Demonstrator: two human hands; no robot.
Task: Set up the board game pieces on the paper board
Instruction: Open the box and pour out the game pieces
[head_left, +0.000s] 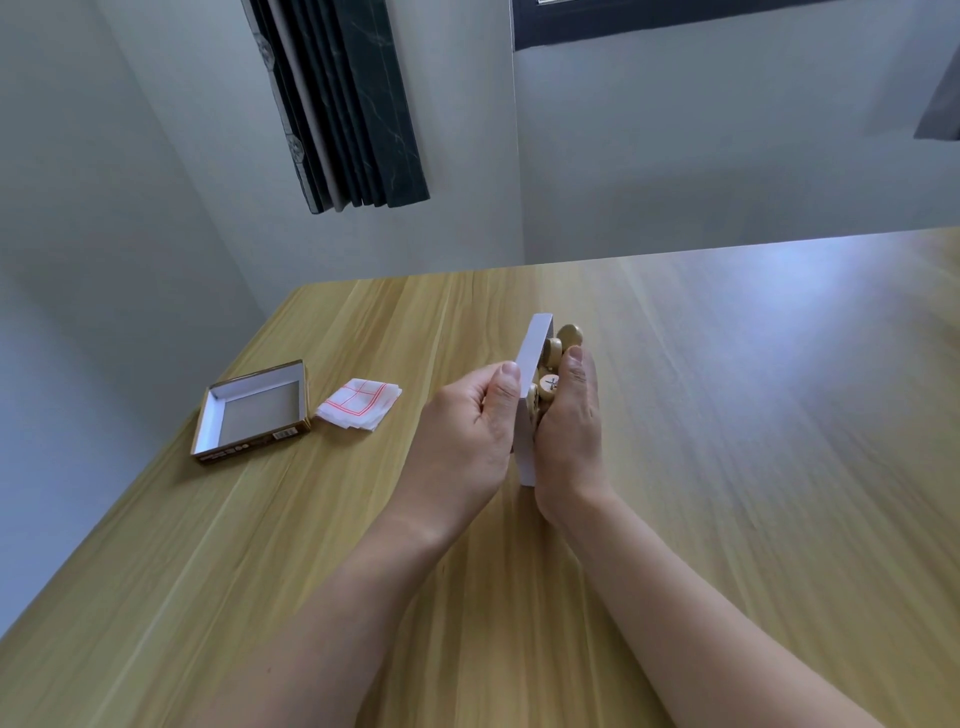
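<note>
My left hand (470, 431) grips a white box tray (531, 364) tipped up on its side over the table's middle. Round wooden game pieces (558, 358) spill from it against my right hand (569, 426), which is cupped beside the tray with fingers straight and catches them. One piece (548, 387) shows a dark character on its face. The folded paper board (359, 404), white with red lines, lies on the table to the left, folded up.
An empty box lid (254, 410), brown outside and white inside, lies open side up at the table's left edge beside the folded paper. The wooden table (727, 415) stretches far to the right. A wall and dark curtain stand behind.
</note>
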